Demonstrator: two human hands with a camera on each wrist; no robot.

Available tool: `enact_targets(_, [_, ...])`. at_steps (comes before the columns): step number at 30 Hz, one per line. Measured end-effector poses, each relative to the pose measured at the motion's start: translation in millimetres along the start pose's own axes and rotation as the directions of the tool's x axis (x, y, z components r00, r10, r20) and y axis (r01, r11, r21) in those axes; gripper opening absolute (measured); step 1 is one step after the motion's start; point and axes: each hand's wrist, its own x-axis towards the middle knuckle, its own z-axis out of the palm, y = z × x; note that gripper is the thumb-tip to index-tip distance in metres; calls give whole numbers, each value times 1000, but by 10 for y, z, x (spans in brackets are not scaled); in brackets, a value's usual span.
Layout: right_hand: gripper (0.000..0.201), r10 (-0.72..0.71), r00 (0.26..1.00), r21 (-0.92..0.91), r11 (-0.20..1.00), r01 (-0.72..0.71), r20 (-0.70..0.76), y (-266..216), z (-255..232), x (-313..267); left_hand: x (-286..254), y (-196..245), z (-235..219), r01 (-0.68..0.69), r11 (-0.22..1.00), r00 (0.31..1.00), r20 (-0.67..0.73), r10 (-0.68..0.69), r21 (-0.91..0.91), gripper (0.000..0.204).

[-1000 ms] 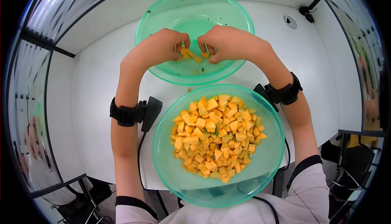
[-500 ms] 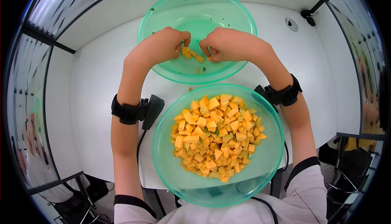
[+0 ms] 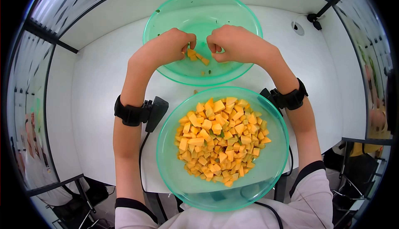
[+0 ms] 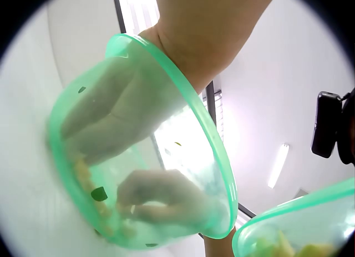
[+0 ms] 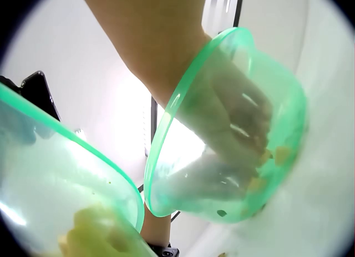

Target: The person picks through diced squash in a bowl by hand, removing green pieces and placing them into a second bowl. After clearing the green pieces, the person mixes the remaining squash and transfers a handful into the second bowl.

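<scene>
Plainly many orange cubes [image 3: 220, 141] in near bowl [image 3: 275, 156], few in far bowl [image 3: 201, 19].

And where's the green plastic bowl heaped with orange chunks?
In the head view, the heaped bowl sits lower centre, between the forearms, nearer than the other green bowl.

The white table [image 3: 104, 104] carries a far bowl [image 3: 208, 14] and, overhanging the table's front edge, a near bowl [image 3: 272, 158], both translucent green plastic; between them lies a small brownish scrap [image 3: 195, 91].
</scene>
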Motion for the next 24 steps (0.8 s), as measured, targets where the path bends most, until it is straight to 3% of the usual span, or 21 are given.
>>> enact_targets(3, [10,-103,974,-19,995,101,-202,31,-23,-13,-30,53,-19,49,999,999,-4,-49,-10,21])
enact_targets(7, [11,-150,950,220,952,214,-273,-23,-236,-103,-12,7,-2,5,1000,1000,-24,-4,20,20])
enact_targets(10, [10,-374,916,462,793,396,-144,-133,-465,-257,-19,11,-10,-7,1000,999,-39,8,17,19])
enact_targets(12, [12,-576,817,599,641,480,-39,-195,-561,-363,-24,2,-16,-17,1000,999,-39,16,-8,19])
enact_targets(13, [19,-688,725,630,580,516,39,-222,-618,-399,-22,-5,-20,-22,1000,999,-40,21,-20,20])
enact_targets(16, [32,-780,621,697,490,524,81,-284,-615,-469,-12,-29,-15,-19,1000,999,-36,18,-19,20])
enact_targets(20, [24,-530,848,486,743,460,7,-216,-560,-401,-3,-34,-33,-35,998,997,-71,32,-44,18])
enact_targets(24, [19,-204,979,258,946,198,-3,-57,-393,-276,-127,111,-277,-185,958,982,-76,172,-218,19])
